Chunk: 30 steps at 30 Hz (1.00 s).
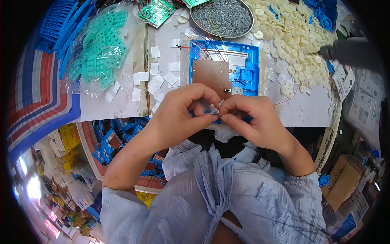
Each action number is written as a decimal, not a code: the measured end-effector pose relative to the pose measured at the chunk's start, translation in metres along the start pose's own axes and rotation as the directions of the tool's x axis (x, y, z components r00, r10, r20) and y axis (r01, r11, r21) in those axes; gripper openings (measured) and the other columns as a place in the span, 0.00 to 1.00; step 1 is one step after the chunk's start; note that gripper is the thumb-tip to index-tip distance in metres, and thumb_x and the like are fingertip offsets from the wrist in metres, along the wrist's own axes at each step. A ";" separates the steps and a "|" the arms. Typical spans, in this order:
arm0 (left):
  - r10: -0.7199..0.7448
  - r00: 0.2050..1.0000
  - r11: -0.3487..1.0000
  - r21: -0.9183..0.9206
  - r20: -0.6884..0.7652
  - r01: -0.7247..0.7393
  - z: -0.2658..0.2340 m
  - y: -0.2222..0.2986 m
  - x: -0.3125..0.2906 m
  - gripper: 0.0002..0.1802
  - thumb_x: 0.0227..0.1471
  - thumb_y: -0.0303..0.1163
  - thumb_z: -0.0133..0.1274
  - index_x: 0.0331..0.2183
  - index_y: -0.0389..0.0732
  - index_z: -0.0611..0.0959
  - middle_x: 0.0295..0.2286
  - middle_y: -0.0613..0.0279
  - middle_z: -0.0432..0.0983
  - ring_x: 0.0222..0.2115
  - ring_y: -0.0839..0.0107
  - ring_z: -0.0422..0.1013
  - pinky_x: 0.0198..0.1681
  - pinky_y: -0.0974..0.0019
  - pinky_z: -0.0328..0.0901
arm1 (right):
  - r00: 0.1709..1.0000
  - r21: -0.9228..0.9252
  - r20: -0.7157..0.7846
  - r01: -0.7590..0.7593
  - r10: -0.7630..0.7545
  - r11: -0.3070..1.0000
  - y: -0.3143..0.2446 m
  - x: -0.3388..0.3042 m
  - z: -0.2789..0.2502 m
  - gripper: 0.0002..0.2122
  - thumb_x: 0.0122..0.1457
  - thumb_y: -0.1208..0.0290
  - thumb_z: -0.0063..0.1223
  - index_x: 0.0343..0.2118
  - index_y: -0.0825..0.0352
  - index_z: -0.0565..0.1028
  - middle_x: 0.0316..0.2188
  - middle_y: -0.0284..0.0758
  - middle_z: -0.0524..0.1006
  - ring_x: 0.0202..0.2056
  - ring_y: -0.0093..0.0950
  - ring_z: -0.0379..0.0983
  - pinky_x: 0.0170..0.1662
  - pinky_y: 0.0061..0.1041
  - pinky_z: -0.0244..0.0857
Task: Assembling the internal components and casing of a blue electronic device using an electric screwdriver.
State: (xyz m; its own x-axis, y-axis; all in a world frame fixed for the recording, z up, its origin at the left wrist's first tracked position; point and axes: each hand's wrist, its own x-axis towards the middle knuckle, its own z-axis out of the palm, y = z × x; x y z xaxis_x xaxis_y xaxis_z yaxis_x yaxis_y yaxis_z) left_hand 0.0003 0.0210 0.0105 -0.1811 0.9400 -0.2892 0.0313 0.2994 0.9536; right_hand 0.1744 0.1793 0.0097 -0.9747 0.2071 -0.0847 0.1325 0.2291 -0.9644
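Note:
My left hand (pixel 178 114) and my right hand (pixel 258 122) meet over the front edge of the worktable, thumbs and forefingers pinched together. Between their fingertips is a small, crumpled whitish piece (pixel 213 109), perhaps thin paper or film; its exact kind is unclear. Just beyond lies an open blue plastic casing (pixel 254 67), its near edge partly covered by my hands. A brown circuit board (pixel 209 75) with a small black switch rests over the casing. Thin red, yellow and dark wires (pixel 207 46) run from the board area toward the far side.
Small white squares (pixel 170 78) are scattered left of the casing. Beyond stand a round metal dish (pixel 252 20) of screws and green circuit boards (pixel 156 12). Cream plastic discs (pixel 290 40) pile up at right, bagged teal keypads (pixel 101 44) at left. Blue casings (pixel 110 142) fill a container below.

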 end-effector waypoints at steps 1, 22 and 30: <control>0.090 0.995 0.991 0.106 -0.050 -0.084 0.000 -0.001 0.001 0.13 0.49 0.17 0.60 0.39 0.38 0.81 0.37 0.67 0.76 0.27 0.85 0.69 0.26 0.78 0.63 | 0.998 -0.074 -0.046 0.040 -0.043 0.996 0.001 0.000 0.003 0.05 0.58 0.78 0.58 0.37 0.66 0.77 0.31 0.35 0.80 0.29 0.29 0.79 0.29 0.26 0.70; 0.447 0.848 0.285 0.853 0.285 -0.437 -0.006 0.000 -0.002 0.09 0.41 0.27 0.60 0.30 0.41 0.80 0.28 0.64 0.72 0.25 0.65 0.73 0.23 0.64 0.67 | 0.978 -0.792 0.022 0.143 -0.206 0.594 -0.010 -0.008 0.044 0.20 0.48 0.70 0.58 0.43 0.76 0.77 0.36 0.37 0.71 0.38 0.33 0.68 0.37 0.31 0.63; 0.399 0.915 0.683 0.685 -0.060 -0.253 -0.008 -0.018 -0.007 0.10 0.43 0.23 0.65 0.31 0.38 0.82 0.29 0.58 0.71 0.28 0.61 0.71 0.29 0.64 0.67 | 0.989 -0.795 0.059 0.127 -0.132 0.593 -0.015 -0.009 0.045 0.16 0.49 0.66 0.60 0.38 0.71 0.77 0.35 0.35 0.70 0.39 0.32 0.67 0.37 0.31 0.59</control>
State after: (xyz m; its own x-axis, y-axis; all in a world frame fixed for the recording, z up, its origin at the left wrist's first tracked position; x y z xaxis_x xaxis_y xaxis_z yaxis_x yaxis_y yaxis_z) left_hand -0.0068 0.0077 -0.0037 -0.2124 0.9696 0.1212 0.7408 0.0789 0.6671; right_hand 0.1729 0.1307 0.0138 -0.9925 0.1184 0.0290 0.0984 0.9185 -0.3830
